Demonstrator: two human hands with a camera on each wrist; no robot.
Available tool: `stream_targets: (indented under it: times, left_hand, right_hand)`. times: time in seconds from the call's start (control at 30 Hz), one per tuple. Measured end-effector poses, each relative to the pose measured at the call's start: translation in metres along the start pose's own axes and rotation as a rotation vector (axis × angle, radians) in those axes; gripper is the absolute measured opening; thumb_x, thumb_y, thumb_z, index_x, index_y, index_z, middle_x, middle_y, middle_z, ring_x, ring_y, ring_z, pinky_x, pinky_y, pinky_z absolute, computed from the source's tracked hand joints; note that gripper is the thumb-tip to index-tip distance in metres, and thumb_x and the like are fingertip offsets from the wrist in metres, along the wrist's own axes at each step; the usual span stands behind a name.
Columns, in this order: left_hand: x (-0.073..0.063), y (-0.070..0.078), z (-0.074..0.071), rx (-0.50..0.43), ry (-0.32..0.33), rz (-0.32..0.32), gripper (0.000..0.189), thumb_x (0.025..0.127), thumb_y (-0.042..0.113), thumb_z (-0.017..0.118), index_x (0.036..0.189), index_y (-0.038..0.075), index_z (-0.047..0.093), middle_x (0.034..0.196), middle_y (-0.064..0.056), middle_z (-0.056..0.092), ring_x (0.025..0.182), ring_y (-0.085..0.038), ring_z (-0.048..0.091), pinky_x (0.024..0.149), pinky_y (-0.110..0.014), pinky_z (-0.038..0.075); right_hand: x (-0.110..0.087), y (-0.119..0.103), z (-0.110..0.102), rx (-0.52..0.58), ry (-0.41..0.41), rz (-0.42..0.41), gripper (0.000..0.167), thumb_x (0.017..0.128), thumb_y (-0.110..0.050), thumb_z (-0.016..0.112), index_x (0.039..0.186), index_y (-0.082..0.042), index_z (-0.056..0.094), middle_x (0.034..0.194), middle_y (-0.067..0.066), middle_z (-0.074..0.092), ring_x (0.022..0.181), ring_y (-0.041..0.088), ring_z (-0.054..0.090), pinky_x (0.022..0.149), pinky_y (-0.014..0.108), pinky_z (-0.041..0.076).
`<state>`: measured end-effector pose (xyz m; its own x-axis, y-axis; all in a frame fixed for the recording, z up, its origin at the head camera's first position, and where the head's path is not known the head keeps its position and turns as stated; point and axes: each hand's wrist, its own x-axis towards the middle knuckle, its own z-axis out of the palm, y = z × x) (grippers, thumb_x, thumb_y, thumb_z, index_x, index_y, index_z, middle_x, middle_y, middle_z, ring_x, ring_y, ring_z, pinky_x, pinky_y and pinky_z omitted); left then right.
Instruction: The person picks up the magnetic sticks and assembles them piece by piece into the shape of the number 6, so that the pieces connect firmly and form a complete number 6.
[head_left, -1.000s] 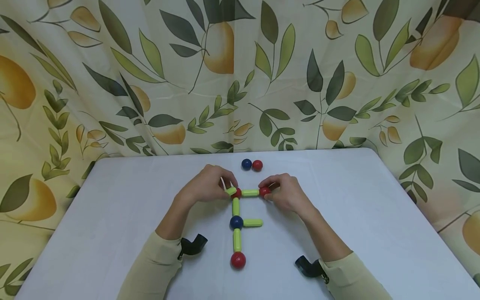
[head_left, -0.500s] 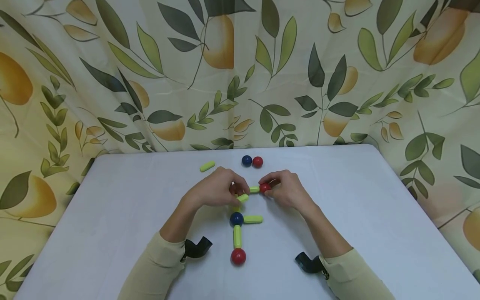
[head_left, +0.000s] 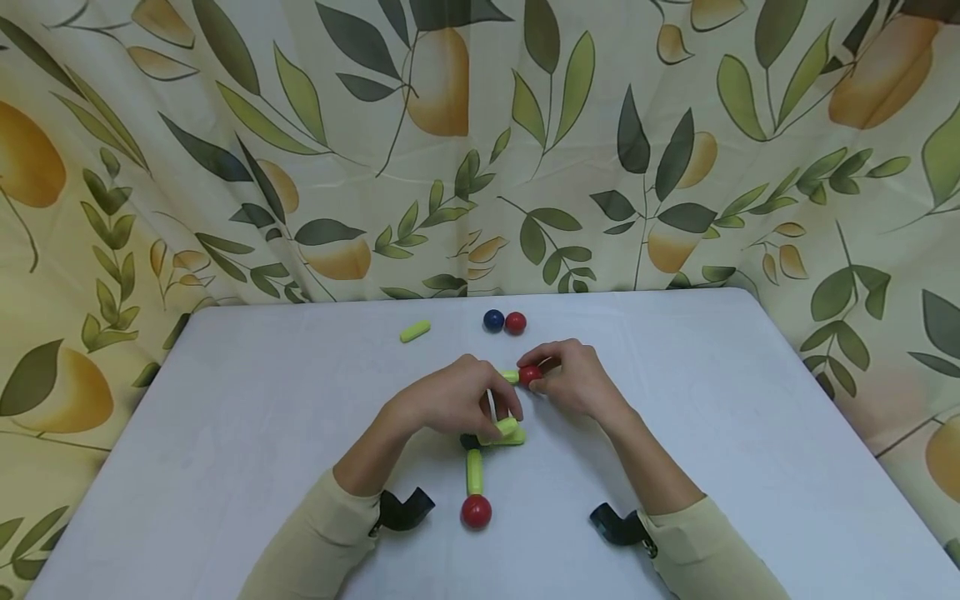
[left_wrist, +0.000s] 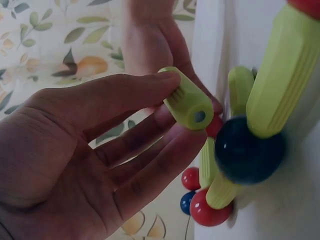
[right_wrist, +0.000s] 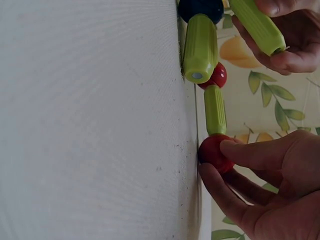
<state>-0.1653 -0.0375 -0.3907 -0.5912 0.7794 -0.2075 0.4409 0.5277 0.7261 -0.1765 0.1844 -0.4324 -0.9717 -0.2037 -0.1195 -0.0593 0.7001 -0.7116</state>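
Note:
Between thumb and fingertips my left hand (head_left: 467, 398) pinches a yellow-green magnetic rod (left_wrist: 187, 102), its metal end dot showing. In the head view this rod overlaps the side rod (right_wrist: 200, 55) that sticks out from the dark blue ball (left_wrist: 250, 152) of a joined figure on the table. My right hand (head_left: 576, 382) pinches the red ball (right_wrist: 216, 152) at the end of the figure's top rod (right_wrist: 215, 111). At the near end of the upright sits another red ball (head_left: 476, 512). From above, my left hand hides the figure's upper corner.
A loose green rod (head_left: 415, 332) lies at the back of the white table (head_left: 285, 375). To its right a small blue ball (head_left: 493, 321) and a red ball (head_left: 515, 323) sit side by side. A leaf-and-fruit-patterned cloth (head_left: 420, 200) hangs behind the table.
My left hand has carried its rod from the upper corner ball rightward and nearer me, over the side rod. The loose rod at the back has come into sight. My right hand has stayed on its ball.

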Motion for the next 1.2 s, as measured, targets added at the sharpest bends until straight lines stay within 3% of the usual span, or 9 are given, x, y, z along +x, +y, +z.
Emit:
stream_targets:
  times: [0.27,0.63,1.0,1.2]
  left_hand:
    - [0.003,0.005,0.011,0.012,-0.061,0.049,0.022,0.085,0.006,0.085,0.104,0.016,0.081,0.083,0.008,0.071,0.073,-0.005,0.067,0.071,-0.022,0.055]
    - [0.007,0.009,0.025,-0.035,-0.178,0.073,0.019,0.085,0.004,0.084,0.101,0.013,0.082,0.077,0.007,0.069,0.07,-0.007,0.063,0.067,-0.02,0.053]
    - [0.009,0.013,0.034,-0.048,-0.278,0.047,0.018,0.086,0.004,0.084,0.101,0.013,0.082,0.076,0.008,0.069,0.068,-0.007,0.064,0.065,-0.022,0.056]
    - [0.01,0.014,0.038,-0.023,-0.325,0.064,0.018,0.087,0.005,0.083,0.103,0.013,0.082,0.077,0.008,0.07,0.07,-0.005,0.063,0.066,-0.021,0.056]
  right_hand:
    - [-0.001,-0.002,-0.001,0.003,0.005,-0.006,0.026,0.088,0.0,0.075,0.11,-0.013,0.081,0.103,0.007,0.078,0.1,0.026,0.069,0.08,0.035,0.051]
    - [0.001,-0.001,0.0,0.008,-0.008,0.004,0.026,0.089,-0.004,0.076,0.114,-0.012,0.08,0.107,0.008,0.078,0.104,0.027,0.068,0.084,0.038,0.054]
    - [0.001,0.0,0.001,-0.001,-0.01,0.01,0.027,0.089,-0.004,0.076,0.114,-0.013,0.08,0.107,0.008,0.077,0.104,0.027,0.067,0.082,0.038,0.054]
    - [0.002,0.001,0.001,-0.008,-0.006,0.005,0.027,0.088,-0.004,0.076,0.113,-0.013,0.081,0.106,0.007,0.078,0.103,0.027,0.068,0.078,0.034,0.051]
